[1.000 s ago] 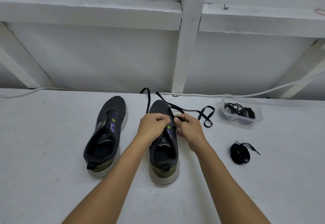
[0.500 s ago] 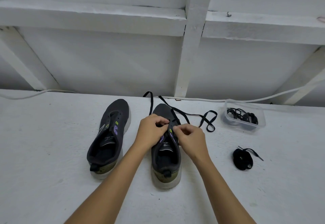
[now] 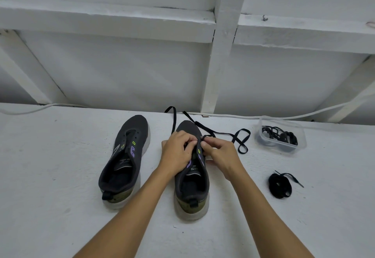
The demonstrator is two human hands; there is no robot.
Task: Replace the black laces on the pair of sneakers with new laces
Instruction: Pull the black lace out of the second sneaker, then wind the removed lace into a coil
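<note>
sneakers (image 3: 123, 156) blk, olive heels, purple/lime accents | lace (image 3: 223, 134) blk | table (image 3: 50, 166) wht

A bare utility or storage space: white-painted timber framing (image 3: 221, 55) behind a rough white-painted surface (image 3: 50, 156)

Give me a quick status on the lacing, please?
Left hand and right hand both pinching the lace at the right shoe. Left shoe unlaced. Nothing in the way.
</note>
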